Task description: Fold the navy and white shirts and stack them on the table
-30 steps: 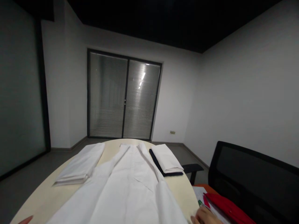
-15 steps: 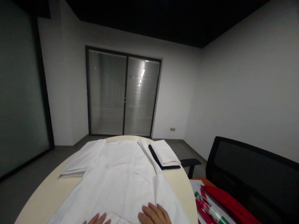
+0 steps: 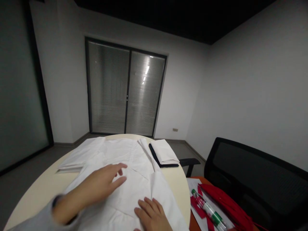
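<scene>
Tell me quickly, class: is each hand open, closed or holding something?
Left hand: open, over the white garment.
Right hand: open, palm down on the garment.

left sleeve [image 3: 33,219], near left: light grey, loose at wrist | cuff [image 3: 51,209]: grey outside, dark inside | left hand [image 3: 104,183]: bare | right hand [image 3: 154,215]: bare

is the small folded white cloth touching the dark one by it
Touching. The head view shows the folded white cloth lying directly on the dark cloth, whose edge sticks out along its left and near sides.
</scene>
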Available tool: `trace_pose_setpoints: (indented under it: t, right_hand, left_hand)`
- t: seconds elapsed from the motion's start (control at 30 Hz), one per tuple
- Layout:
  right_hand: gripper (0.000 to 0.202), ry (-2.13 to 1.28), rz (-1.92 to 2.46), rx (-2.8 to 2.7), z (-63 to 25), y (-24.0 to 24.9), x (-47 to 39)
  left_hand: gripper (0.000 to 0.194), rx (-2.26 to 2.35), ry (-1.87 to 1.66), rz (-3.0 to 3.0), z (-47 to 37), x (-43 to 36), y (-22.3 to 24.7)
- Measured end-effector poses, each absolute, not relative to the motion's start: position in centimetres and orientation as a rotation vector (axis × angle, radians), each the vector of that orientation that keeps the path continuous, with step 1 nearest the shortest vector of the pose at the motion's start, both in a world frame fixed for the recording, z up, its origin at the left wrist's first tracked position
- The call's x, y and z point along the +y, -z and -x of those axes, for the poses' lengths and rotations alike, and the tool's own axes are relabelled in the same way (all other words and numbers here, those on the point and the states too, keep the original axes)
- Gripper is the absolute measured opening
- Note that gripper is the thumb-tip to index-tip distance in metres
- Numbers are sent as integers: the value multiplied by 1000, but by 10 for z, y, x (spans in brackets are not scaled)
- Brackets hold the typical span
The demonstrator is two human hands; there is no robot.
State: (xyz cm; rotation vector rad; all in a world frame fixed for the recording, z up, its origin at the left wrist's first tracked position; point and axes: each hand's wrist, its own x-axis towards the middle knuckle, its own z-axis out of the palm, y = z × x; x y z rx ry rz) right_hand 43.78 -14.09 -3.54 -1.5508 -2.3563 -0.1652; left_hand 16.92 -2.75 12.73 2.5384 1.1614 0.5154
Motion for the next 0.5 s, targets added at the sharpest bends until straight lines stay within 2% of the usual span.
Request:
trace_pose_setpoints:
  t: [0.1, 0.17, 0.23, 0.33, 0.4, 0.5]
  right_hand:
    - [56, -9, 1629, -2340, -430, 17, -149]
    - [55, -58, 1641, -2329, -429, 13, -151]
    - [53, -52, 1636, -2316, -430, 19, -148]
    - [49, 8, 1623, -2310, -438, 35, -140]
    - [47, 54, 1591, -2334, -443, 43, -136]
    - [41, 88, 1553, -2368, -445, 43, -135]
  left_hand:
    - [61, 1178, -261, -2549, -243, -1, -146]
    - [74, 1162, -128, -2549, -282, 14, -123]
    - [76, 1170, -105, -2561, -307, 25, -90]
    - [46, 1184, -232, -2592, -321, 37, -54]
    - [26, 1179, -360, -2564, -319, 45, -50]
    - [22, 1126, -640, -2374, -290, 61, -75]
